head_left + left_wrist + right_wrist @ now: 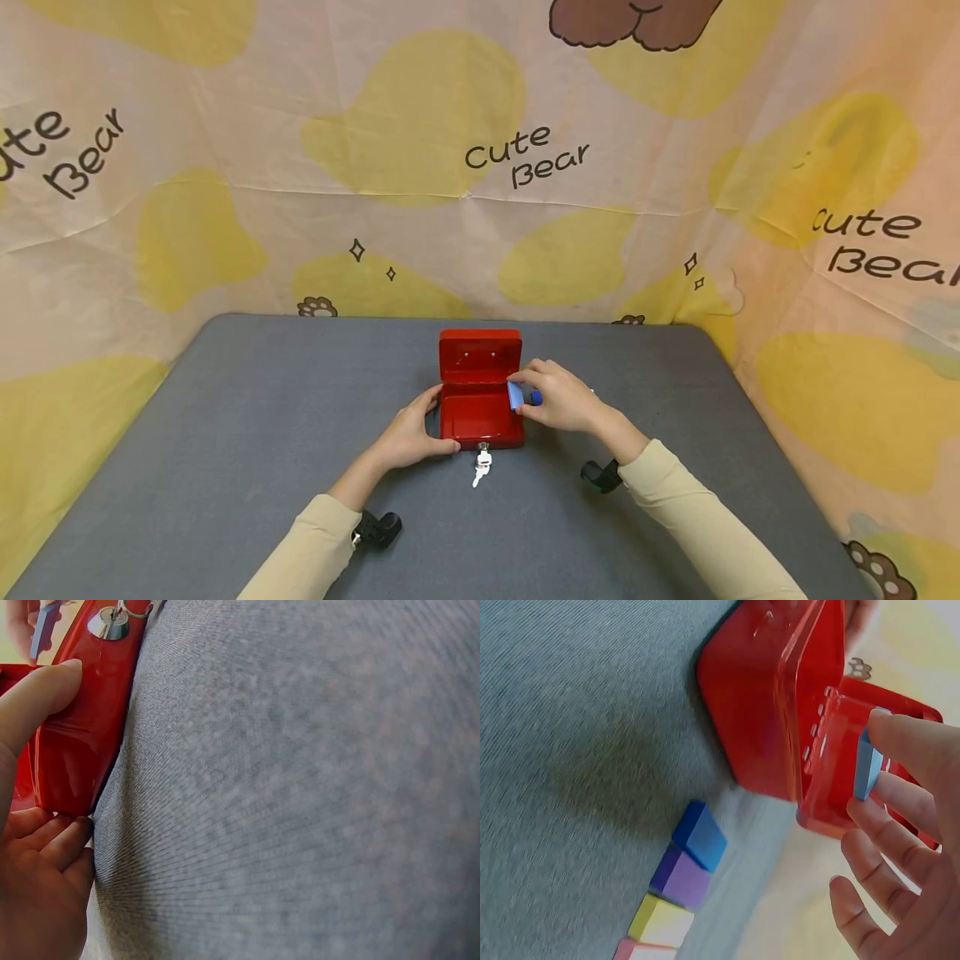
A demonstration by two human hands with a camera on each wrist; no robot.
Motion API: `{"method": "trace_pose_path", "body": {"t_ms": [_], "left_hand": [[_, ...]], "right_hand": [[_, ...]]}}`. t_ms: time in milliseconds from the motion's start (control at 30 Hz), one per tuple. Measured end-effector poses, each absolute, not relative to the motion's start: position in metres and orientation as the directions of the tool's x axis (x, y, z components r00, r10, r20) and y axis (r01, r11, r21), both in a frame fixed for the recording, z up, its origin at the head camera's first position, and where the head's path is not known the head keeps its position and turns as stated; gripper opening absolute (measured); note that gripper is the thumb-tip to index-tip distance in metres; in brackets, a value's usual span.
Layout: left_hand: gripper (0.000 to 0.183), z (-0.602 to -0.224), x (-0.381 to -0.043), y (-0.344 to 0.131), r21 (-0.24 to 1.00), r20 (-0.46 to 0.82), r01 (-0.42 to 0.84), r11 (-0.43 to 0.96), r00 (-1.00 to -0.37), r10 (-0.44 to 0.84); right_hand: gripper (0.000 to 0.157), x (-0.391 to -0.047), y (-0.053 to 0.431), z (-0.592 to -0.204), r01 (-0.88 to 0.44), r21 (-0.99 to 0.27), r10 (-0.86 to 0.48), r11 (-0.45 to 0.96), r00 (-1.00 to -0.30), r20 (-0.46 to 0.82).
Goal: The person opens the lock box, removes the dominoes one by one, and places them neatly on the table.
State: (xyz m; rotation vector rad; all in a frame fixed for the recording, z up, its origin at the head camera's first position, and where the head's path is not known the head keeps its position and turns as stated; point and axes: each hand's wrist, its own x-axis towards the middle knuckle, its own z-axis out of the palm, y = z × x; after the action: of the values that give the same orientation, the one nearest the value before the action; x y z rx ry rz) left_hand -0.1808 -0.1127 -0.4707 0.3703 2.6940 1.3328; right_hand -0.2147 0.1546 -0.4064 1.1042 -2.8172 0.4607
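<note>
A small red cash box stands on the table with its lid raised. My left hand grips its left side, the thumb on the front and the fingers against the side wall. Keys hang from the front lock. At the box's right edge, my right hand pinches a light blue block between thumb and fingertips. The remaining fingers of that hand are spread and touch nothing. In the right wrist view, a dark blue block lies on the table beside the box.
A purple block, a yellow block and a pink block continue the row from the dark blue one. Grey cloth covers the table. A printed curtain stands behind it.
</note>
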Motion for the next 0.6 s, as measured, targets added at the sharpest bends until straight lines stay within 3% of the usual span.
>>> {"method": "trace_pose_path", "body": {"t_ms": [600], "left_hand": [[0.093,-0.471,-0.181,-0.113,0.783,0.015,0.173,0.598,-0.966,0.259]], "right_hand": [[0.042,-0.211,0.194,-0.408,-0.607,-0.306,-0.581,0.734,-0.794,0.18]]}}
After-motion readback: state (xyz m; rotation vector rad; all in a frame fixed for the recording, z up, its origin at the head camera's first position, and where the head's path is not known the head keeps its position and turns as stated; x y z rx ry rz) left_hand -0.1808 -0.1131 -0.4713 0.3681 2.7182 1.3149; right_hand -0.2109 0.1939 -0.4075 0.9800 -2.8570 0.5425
